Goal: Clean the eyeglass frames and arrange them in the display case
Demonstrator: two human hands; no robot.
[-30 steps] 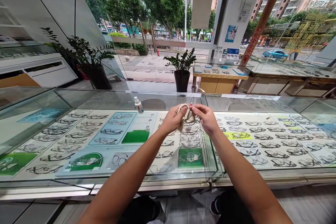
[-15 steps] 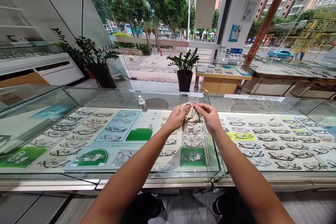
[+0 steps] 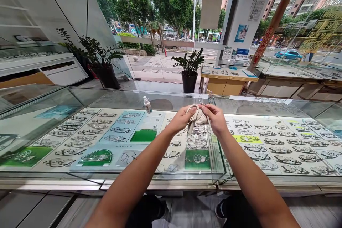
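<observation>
Before me: potted plant, center; second plant in black pot, left; blue car, upper right.

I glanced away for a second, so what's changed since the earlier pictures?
The cloth now bunches fuller between the left hand and right hand; the view has swung slightly left. Nothing visibly let go; the white bottle still stands on the glass counter.

I see daylight through big shop windows, trees and tower blocks outside, potted plant by the glass, white pillar, wooden table, glass display counters, grey floor.
</observation>
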